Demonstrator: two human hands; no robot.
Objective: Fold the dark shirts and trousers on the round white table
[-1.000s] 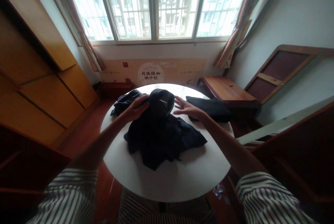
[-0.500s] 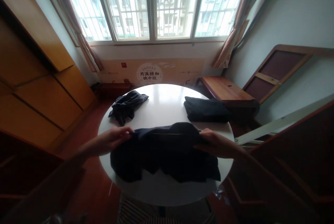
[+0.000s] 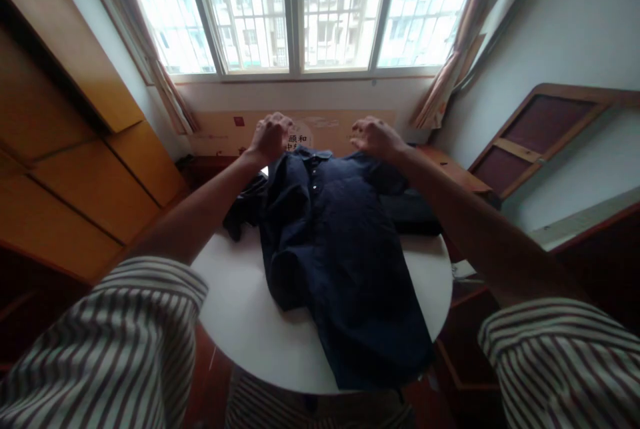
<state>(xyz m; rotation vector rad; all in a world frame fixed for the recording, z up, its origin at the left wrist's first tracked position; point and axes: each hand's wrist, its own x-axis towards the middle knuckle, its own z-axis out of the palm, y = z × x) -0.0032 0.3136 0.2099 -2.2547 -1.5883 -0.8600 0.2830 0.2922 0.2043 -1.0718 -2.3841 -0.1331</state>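
Observation:
A dark navy shirt (image 3: 345,235) with a collar and small light buttons hangs unfolded between my hands. Its collar end is up and away from me, while the lower hem trails onto the round white table (image 3: 240,309) near the front edge. My left hand (image 3: 273,135) is closed on the shirt at one shoulder. At the other shoulder, my right hand (image 3: 375,135) grips the cloth the same way. The fingertips are partly hidden behind the fabric.
Behind the shirt on the left lies a crumpled dark garment (image 3: 244,205). A folded black garment (image 3: 413,213) sits on the table's right side, partly covered. Beyond stand a wooden low table (image 3: 460,172) and a barred window. Orange cabinets (image 3: 85,195) line the left.
Both hands have risen and moved away from me, closer together. The shirt, bunched low over the table before, is now lifted and spread with its collar and buttons showing.

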